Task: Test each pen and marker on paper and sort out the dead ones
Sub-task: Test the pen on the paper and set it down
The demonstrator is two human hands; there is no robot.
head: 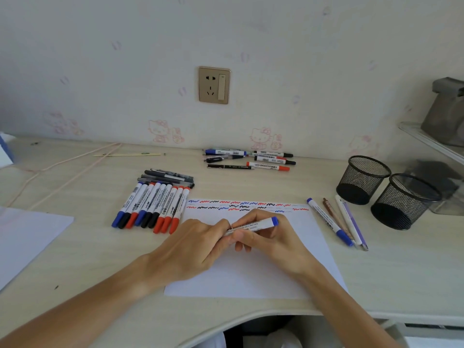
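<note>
Blue-capped marker (253,226) lies level above the paper (251,267), gripped at its barrel by the right hand (266,234) while the left hand (198,244) closes on its other end, apparently at the cap, which is hidden. Scribbles (247,206) cross the paper's far edge. Left of the paper sits a row of markers (150,208); right, loose pens (337,223) and two mesh cups (384,192); beyond, another pile (248,160).
</note>
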